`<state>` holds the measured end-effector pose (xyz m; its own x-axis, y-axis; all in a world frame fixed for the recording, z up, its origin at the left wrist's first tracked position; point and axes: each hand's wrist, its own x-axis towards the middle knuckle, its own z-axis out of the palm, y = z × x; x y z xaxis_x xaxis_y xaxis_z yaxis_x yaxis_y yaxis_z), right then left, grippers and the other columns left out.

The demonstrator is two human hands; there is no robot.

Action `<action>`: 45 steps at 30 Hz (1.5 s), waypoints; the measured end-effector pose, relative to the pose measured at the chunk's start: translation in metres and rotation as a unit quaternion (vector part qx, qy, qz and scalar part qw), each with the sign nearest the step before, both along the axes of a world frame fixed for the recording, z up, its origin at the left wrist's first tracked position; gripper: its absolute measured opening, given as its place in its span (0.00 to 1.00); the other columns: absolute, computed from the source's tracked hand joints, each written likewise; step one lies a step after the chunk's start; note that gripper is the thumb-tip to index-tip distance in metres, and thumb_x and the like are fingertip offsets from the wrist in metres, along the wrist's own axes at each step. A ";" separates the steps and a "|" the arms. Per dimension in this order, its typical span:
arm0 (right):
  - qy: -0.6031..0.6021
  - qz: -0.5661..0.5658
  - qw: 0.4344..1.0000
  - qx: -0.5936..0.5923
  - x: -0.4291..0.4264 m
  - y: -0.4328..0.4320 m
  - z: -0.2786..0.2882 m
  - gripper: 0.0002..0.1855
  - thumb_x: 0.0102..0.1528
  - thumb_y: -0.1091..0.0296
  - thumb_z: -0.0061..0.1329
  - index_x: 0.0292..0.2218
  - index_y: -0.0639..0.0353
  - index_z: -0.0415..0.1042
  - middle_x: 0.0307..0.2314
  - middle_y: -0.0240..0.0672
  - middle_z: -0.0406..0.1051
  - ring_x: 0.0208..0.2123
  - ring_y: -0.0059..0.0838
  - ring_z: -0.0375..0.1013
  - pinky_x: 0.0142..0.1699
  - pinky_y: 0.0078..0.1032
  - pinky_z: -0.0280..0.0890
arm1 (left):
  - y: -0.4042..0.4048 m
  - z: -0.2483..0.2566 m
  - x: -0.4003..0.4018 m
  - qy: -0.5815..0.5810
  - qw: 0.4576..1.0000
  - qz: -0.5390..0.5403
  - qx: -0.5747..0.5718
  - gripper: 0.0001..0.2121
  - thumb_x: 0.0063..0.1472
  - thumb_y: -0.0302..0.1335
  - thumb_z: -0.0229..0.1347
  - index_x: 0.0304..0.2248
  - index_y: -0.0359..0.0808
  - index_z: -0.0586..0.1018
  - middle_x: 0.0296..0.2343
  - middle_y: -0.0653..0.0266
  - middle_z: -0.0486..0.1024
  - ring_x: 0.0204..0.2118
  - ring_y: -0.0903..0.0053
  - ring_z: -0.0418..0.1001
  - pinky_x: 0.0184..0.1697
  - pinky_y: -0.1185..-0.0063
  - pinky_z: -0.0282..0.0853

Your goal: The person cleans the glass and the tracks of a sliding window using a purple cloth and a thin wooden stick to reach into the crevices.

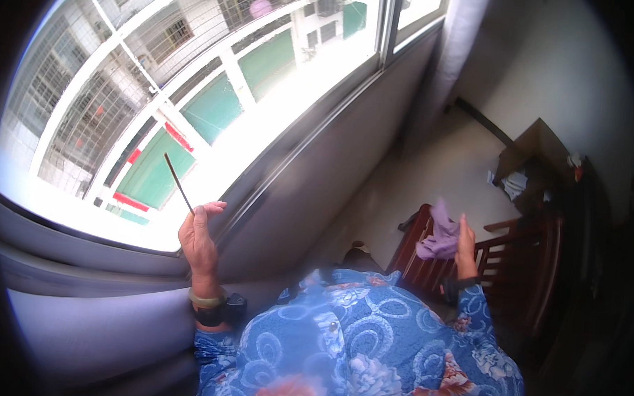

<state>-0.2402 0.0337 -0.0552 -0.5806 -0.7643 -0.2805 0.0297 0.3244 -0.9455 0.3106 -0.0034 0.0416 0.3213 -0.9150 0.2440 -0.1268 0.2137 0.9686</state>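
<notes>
Raised before the bright window, my left hand (197, 242) pinches the lower end of a thin dark stick (177, 181). The stick leans up and to the left, its tip free; what kind of stick it is I cannot tell. Off to the right, my right hand (466, 246) grips a crumpled purple cloth (440, 238), which droops from the fingers above a dark red wooden slatted bench (410, 251). My right fingers are partly hidden behind the cloth and seen edge-on.
A sliding window frame (384, 30) runs along the upper left, with a white metal grille (115, 38) outside. Curtains (461, 33) hang at the window's right side, and pale fabric (92, 326) lies lower left. An open cardboard box (539, 143) holding papers stands beyond the bench.
</notes>
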 end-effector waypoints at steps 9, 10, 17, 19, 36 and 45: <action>0.213 0.359 0.905 -0.078 0.093 -0.112 0.067 0.11 0.50 0.65 0.44 0.22 0.64 0.66 0.16 0.25 0.61 0.18 0.14 0.56 0.24 0.19 0.54 | 0.102 0.015 0.007 -0.046 0.991 0.088 -0.086 0.16 0.64 0.34 0.37 0.33 0.30 0.73 0.19 0.69 0.64 0.21 0.88 0.59 0.24 0.88 0.58; 0.238 0.395 0.883 -0.091 0.115 -0.111 0.083 0.09 0.49 0.67 0.45 0.23 0.64 0.67 0.17 0.24 0.61 0.19 0.14 0.56 0.25 0.17 0.55 | 0.118 0.012 0.010 -0.053 0.979 0.167 -0.102 0.15 0.63 0.32 0.39 0.33 0.29 0.73 0.18 0.71 0.61 0.20 0.89 0.55 0.22 0.89 0.53; 0.371 0.328 0.806 -0.326 0.177 -0.110 0.178 0.13 0.49 0.75 0.42 0.39 0.63 0.69 0.20 0.23 0.60 0.23 0.13 0.58 0.31 0.13 0.56 | 0.177 -0.024 0.057 0.099 0.910 0.375 -0.150 0.16 0.64 0.32 0.38 0.37 0.25 0.70 0.13 0.74 0.53 0.16 0.89 0.50 0.18 0.87 0.50; 0.049 0.260 0.901 -0.343 0.145 -0.127 0.194 0.15 0.53 0.68 0.39 0.41 0.63 0.67 0.25 0.30 0.65 0.29 0.20 0.65 0.39 0.18 0.61 | 0.179 -0.030 0.085 0.116 0.917 0.340 -0.171 0.17 0.64 0.34 0.36 0.38 0.28 0.70 0.18 0.72 0.57 0.22 0.85 0.55 0.27 0.84 0.58; 0.122 0.304 0.856 -0.399 0.273 -0.103 0.179 0.08 0.50 0.70 0.47 0.33 0.65 0.71 0.26 0.29 0.69 0.29 0.14 0.65 0.37 0.12 0.59 | 0.140 -0.027 0.181 0.011 0.916 0.396 -0.058 0.22 0.64 0.34 0.32 0.56 0.38 0.49 0.57 0.57 0.41 0.59 0.65 0.40 0.57 0.68 0.43; 0.249 0.503 0.606 -0.564 0.327 -0.071 0.137 0.20 0.42 0.72 0.53 0.40 0.54 0.66 0.36 0.36 0.66 0.44 0.38 0.65 0.49 0.31 0.60 | 0.116 0.020 0.087 -0.065 0.907 0.412 -0.064 0.21 0.64 0.33 0.31 0.56 0.40 0.50 0.57 0.61 0.36 0.59 0.66 0.39 0.56 0.66 0.45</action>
<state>0.0869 -0.0376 0.0819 0.5394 -0.3437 0.7687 -0.0260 -0.9193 -0.3928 0.3974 0.1130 0.0612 0.8438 -0.3398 0.4153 -0.4051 0.1041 0.9083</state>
